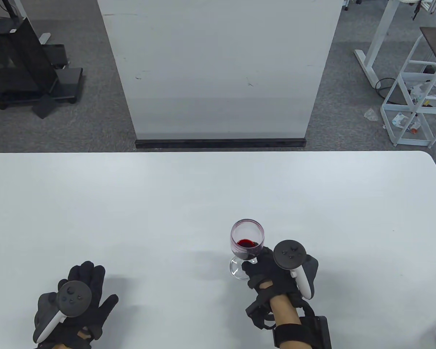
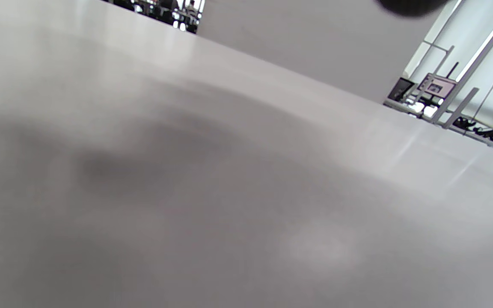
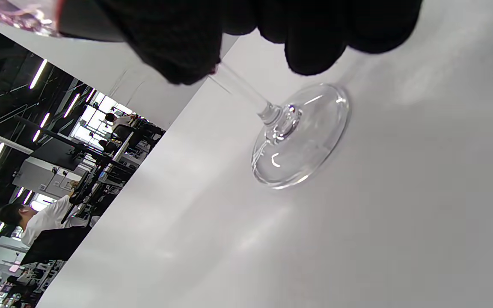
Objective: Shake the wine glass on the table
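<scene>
A clear wine glass (image 1: 247, 238) with a little red wine stands on the white table (image 1: 203, 196), right of centre near the front. My right hand (image 1: 263, 263) grips it at the stem, under the bowl. In the right wrist view my gloved fingers (image 3: 178, 47) close around the stem (image 3: 242, 92), and the round foot (image 3: 300, 137) sits on or just at the table top. My left hand (image 1: 81, 287) rests flat on the table at the front left, fingers spread and empty. In the left wrist view only a dark fingertip (image 2: 409, 6) shows above bare table.
A white upright panel (image 1: 221, 69) stands beyond the table's far edge. A white rack (image 1: 418, 98) and black equipment (image 1: 21, 65) stand on the floor far behind. The table's right corner is rounded (image 1: 432, 160).
</scene>
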Tool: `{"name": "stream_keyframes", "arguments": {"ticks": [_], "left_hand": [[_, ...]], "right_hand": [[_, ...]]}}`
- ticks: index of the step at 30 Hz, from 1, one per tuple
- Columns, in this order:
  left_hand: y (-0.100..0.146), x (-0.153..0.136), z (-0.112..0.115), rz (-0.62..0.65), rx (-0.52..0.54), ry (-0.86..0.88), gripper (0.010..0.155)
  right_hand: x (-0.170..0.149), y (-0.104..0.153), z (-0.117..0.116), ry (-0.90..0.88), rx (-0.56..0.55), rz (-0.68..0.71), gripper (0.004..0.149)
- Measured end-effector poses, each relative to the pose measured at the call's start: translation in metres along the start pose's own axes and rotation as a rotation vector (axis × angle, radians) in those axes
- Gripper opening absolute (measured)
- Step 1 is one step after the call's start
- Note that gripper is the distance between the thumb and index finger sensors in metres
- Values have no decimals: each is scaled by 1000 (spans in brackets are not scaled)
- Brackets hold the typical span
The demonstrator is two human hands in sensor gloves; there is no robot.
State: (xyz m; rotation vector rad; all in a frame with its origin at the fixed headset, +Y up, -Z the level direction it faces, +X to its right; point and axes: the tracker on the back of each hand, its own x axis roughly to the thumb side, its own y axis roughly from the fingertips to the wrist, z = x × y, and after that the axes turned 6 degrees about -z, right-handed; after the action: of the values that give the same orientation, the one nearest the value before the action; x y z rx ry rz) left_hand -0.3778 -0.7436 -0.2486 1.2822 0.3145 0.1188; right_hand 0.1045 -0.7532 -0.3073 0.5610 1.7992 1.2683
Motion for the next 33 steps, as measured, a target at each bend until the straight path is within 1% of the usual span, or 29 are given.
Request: {"name": "stream_keyframes", "arguments": {"ticks": [7, 9, 11, 13, 14, 17, 19, 21, 23, 25, 28, 29, 32, 33], "left_hand": [[-2, 1, 2, -10, -15, -12, 80], [-2, 1, 2, -11, -15, -12, 80], [-2, 1, 2, -12, -17, -13, 80], [-2, 2, 2, -14, -18, -16, 80], [-2, 2, 2, -16, -17, -18, 80], [-2, 2, 2, -21, -11, -25, 80], [-2, 1, 2, -25, -9, -23, 80], [-2, 1, 1, -26, -6, -23, 80], [-1, 1, 1, -27, -4, -23, 80], [0, 1, 2, -26, -2, -25, 80], [0, 1, 2, -28, -2, -28, 80], [0, 1, 2, -30, -5, -28, 80], [0, 1, 2, -33, -4, -28, 80], [1, 1, 2, -31, -1, -27, 80]], "right_hand": [[-11, -17, -17, -224, 83, -36, 65], [-13, -21, -20, -255, 101, -43, 61], [-13, -23, -24, -290, 141, -42, 56], [-11, -23, -26, -275, 123, -42, 49], [-12, -23, -26, -271, 120, -40, 48], [-13, -25, -28, -299, 157, -31, 50], [-14, -23, -29, -319, 149, -31, 50], [-14, -21, -26, -311, 145, -32, 48], [-17, -22, -21, -284, 181, -29, 48], [-21, -23, -21, -322, 157, -35, 50], [-23, -22, -26, -389, 206, -26, 52], [-21, -22, -25, -384, 212, -27, 51], [-20, -23, -18, -287, 208, -23, 49], [-21, -24, -18, -296, 202, -25, 49]]}}
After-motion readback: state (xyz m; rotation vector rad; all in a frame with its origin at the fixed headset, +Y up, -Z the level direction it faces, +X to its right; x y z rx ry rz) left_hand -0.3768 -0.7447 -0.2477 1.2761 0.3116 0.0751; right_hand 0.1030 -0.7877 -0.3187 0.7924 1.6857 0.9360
